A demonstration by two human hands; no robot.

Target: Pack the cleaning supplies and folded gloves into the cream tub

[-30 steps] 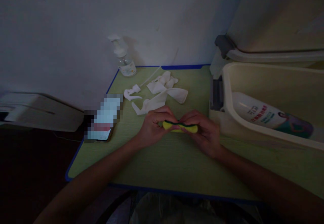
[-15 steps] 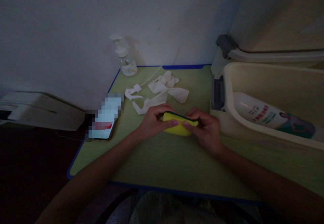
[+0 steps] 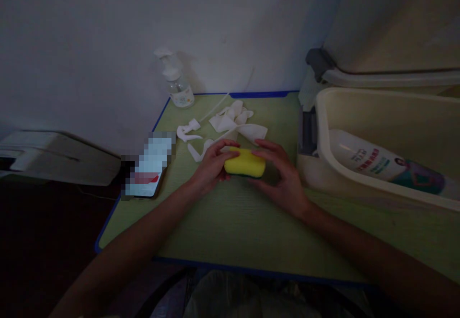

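Observation:
A yellow sponge with a dark green scouring side is held above the table, yellow face toward me and green layer along the lower edge. My left hand is closed on its left end, thumb on the upper edge and other fingers partly hidden. Around the right end is my right hand, its fingers spread; the index fingertip meets the upper edge and the thumb lies just below. Behind them lie crumpled white gloves and a white spray trigger head with a thin tube.
On the green table with blue edging, a clear pump bottle stands at the back left. A phone lies at the left edge. To the right, an open cream bin holds a white spray bottle.
The sponge has been turned so its green side went from the top edge to the bottom, and shifted slightly left and up. My right hand has loosened and its fingers have spread.

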